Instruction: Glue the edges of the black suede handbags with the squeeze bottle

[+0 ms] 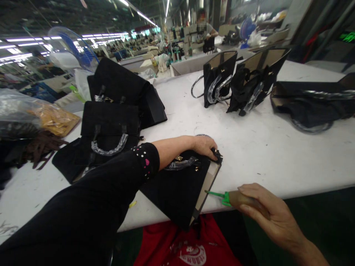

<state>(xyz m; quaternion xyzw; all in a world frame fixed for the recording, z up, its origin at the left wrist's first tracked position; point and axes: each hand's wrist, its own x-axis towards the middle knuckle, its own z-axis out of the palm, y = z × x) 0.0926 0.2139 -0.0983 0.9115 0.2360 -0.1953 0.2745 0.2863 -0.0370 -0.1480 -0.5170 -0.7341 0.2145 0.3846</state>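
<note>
- Head view, center: a black handbag lies at the near edge of the white table, one corner reaching over a red apron; a beige band shows along its right side, and its handle is wrapped in clear plastic.
- Left hand: laid across the handbag's far right corner, fingers bent over the edge; how tightly they close cannot be told.
- Right hand: closed around the brownish handle of a green-tipped tool, which points left to the beige band; contact between tip and band cannot be made out.
- Left of the handbag: further black bags lie in a group, with a clear plastic sack of yellowish contents farther left.
- Right, farther back: two black bags stand with their beige linings visible, a smaller one beside a larger one; another bag lies at the far right.
- Background: a co-worker beyond the table; a blue fan at left.
</note>
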